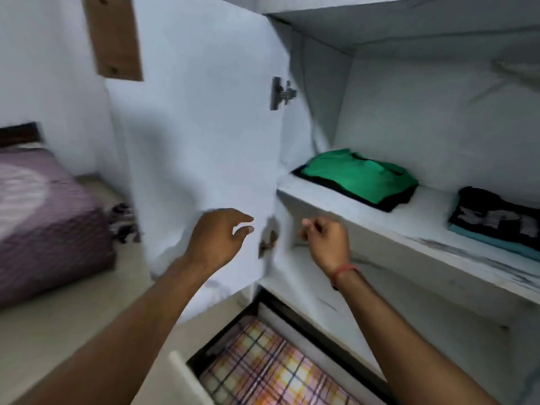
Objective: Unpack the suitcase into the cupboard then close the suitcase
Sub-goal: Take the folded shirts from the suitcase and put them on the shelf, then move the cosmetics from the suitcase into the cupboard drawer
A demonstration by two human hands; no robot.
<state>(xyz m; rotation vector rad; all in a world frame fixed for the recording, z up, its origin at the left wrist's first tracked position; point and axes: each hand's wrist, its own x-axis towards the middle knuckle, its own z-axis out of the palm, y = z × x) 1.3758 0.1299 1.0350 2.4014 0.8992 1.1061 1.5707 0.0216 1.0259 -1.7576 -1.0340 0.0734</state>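
Note:
The white cupboard stands open in front of me, its shelf (380, 226) running across the right half. A folded green garment (359, 176) lies on a black one at the shelf's left. A folded black printed garment (496, 217) lies on a teal one at the right. My left hand (219, 238) hangs in front of the open cupboard door (190, 141), fingers loosely curled, holding nothing. My right hand (324, 241), with a red thread on the wrist, is loosely curled just below the shelf's front edge and holds nothing. No suitcase is in view.
A pulled-out drawer (181, 372) at the bottom holds a checked cloth (271, 366). A bed with a purple cover (43, 217) stands at the left. A dark patterned cloth (124, 222) lies on the floor beside it. The frame is motion-blurred.

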